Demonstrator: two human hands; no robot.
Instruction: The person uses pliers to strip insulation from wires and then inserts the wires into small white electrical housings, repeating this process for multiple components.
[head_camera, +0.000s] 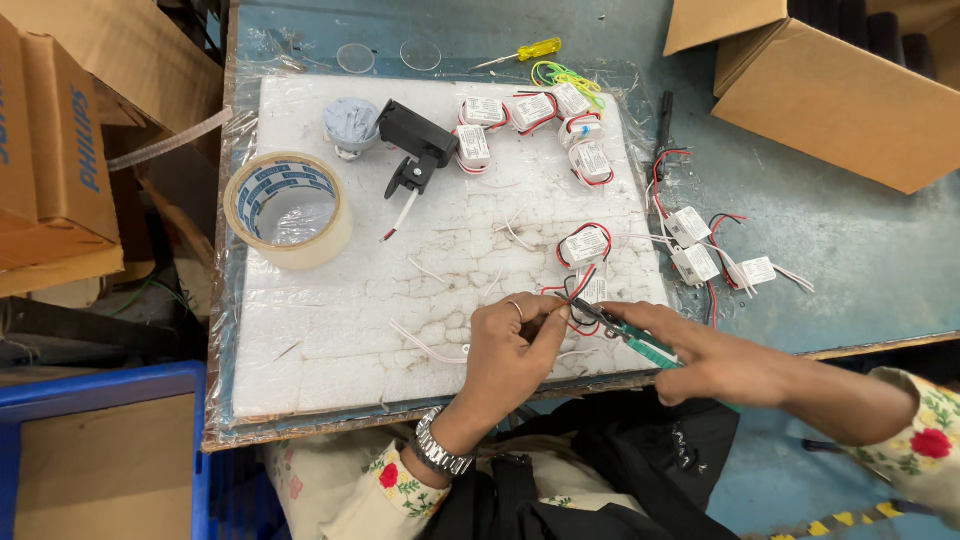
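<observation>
- The left hand (510, 345) pinches thin red and black wires (578, 290) between fingertips, closed on them at the near edge of the white foam board (330, 330).
- The right hand (700, 362) is wrapped shut around green-handled pliers (628, 335), tip at those wires — the small white module (592, 290) they belong to lies just beyond.
- One module (585, 246) sits right behind; a cluster (530, 125) rests at the far edge — seemingly finished.
- Three more (715, 255) lie off the board to the right, perhaps waiting.
- Tape roll (290, 210) and a yellow screwdriver (525, 52) stand well apart.

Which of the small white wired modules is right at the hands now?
The small white module with red and black wires at the foam board's near right edge, just above the left hand; the others lie farther off.
</observation>
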